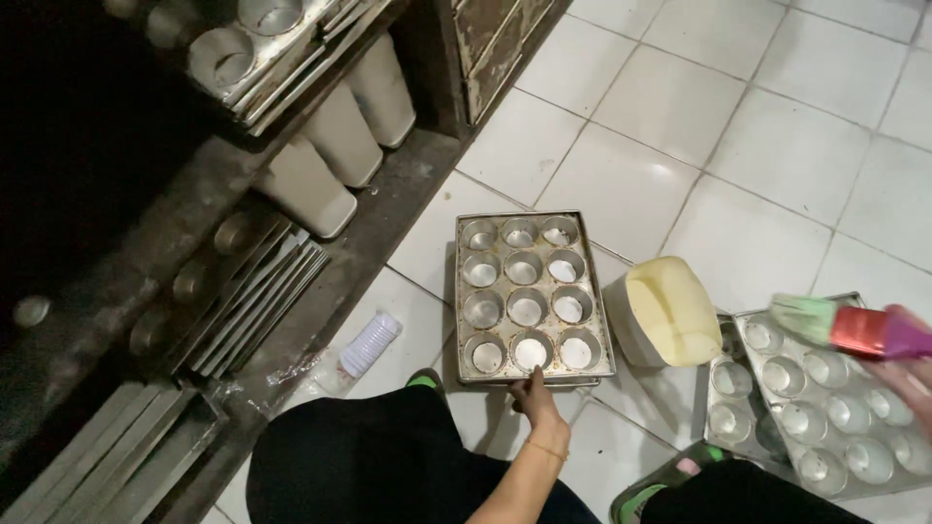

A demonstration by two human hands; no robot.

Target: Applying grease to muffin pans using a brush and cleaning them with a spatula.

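- The muffin tray on the floor is pinched at its near edge by the left hand.
- A brush is clamped in the right hand, partly cut off by the frame edge.

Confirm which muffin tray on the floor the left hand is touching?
The left hand grips the near edge of the centre muffin tray by the shelf. The other tray lies under the brush in the right hand.

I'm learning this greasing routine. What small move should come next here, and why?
Probably dip the brush, held in the right hand, into the tub of yellow fat: the left hand already grips the muffin tray at its near edge.
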